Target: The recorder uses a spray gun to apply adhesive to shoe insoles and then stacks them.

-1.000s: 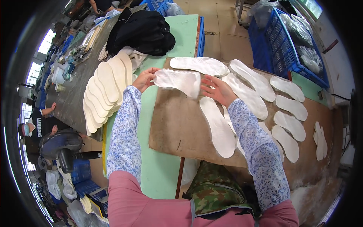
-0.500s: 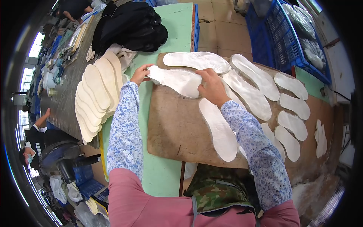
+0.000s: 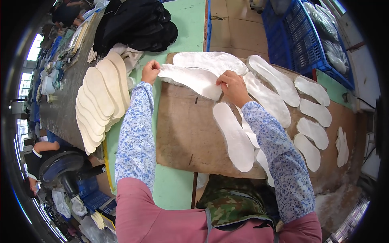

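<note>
A white fleecy insole (image 3: 188,80) lies slantwise at the far left of the brown board, between my two hands. At its narrow left end my left hand (image 3: 150,72) is closed, fingertips pinched on the edge. My right hand (image 3: 235,87) has its fingers bent together on the broad right end. Just beyond lies another white insole (image 3: 206,60), partly overlapped by the first. To the right and nearer me are several more white insoles (image 3: 233,137), some partly hidden under my right forearm.
The brown board (image 3: 178,133) rests on a green table (image 3: 174,182). Cream insoles (image 3: 99,93) are fanned out at the left, below a black cloth heap (image 3: 137,26). Shorter white pieces (image 3: 316,111) lie at the right. Blue crates (image 3: 304,36) stand behind; a black fan (image 3: 65,168) is at left.
The insole between my hands now lies flatter against the one behind it. My left hand has shifted slightly up and left; my right hand has moved a little right.
</note>
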### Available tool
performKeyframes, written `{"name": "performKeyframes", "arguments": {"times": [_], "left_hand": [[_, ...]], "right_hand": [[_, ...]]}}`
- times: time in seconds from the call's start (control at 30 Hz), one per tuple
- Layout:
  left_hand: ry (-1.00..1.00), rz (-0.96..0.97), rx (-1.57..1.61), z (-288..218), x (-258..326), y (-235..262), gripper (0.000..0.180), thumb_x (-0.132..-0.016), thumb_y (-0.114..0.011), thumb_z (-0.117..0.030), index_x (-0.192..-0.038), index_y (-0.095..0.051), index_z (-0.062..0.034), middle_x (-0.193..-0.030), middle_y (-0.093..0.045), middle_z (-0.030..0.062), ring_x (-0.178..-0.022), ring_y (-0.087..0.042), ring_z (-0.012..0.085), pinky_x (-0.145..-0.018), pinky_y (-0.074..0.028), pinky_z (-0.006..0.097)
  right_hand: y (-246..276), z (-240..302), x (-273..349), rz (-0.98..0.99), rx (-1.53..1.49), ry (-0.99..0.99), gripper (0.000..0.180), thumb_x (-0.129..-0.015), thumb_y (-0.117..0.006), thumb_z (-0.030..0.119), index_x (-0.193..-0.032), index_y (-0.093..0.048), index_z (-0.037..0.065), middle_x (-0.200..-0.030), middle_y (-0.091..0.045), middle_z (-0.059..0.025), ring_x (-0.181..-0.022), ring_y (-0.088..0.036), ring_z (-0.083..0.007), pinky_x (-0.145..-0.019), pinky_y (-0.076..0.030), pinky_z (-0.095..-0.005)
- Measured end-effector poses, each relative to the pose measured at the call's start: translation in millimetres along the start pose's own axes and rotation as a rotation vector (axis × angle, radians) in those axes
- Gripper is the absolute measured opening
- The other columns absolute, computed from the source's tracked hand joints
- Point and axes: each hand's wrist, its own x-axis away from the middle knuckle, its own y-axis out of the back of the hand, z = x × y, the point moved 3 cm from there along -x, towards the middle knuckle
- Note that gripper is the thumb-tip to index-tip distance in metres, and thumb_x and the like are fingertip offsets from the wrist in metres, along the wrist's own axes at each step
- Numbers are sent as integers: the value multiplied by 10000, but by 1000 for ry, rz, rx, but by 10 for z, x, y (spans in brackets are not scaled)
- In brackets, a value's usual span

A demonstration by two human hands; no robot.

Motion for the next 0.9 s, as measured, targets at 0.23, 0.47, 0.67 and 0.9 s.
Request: {"name": "performKeyframes", "arguments": {"times": [0.23, 0.47, 0.67, 0.9], "left_hand": [[0, -70, -65, 133, 51, -104, 149, -651, -519, 77, -742, -581, -24, -744, -531, 26, -697, -512, 132, -661, -432, 261], [294, -29, 354, 170, 93, -83, 187, -703, -462, 4, -790, -614, -62, -749, -578, -6, -712, -525, 109, -657, -396, 218], [173, -486, -119, 151, 206, -25, 231, -789, -471, -92, -973, -599, -35, -967, -599, 160, -898, -584, 286, -848, -435, 379], [233, -209, -346, 3, 357, -223, 351, -766, -529, -149, -1102, -547, -51, -1096, -574, 198, -1021, -556, 344, -904, -419, 401]], "right_hand": [[12, -229, 75, -9, -94, -105, 141, -764, -552, -22, -748, -649, 80, -854, -623, -47, -847, -601, -232, -823, -412, -371], [47, -249, 102, -15, -61, -65, 123, -779, -547, -11, -771, -645, 63, -820, -637, -65, -832, -611, -244, -849, -414, -379], [65, -207, 156, -52, -73, -75, 206, -726, -580, -37, -905, -571, 66, -930, -587, -97, -839, -606, -261, -828, -422, -388], [180, -26, 115, -83, 29, -198, 512, -663, -573, -56, -1155, -519, 77, -1116, -506, -115, -1001, -567, -277, -829, -413, -412]]}}
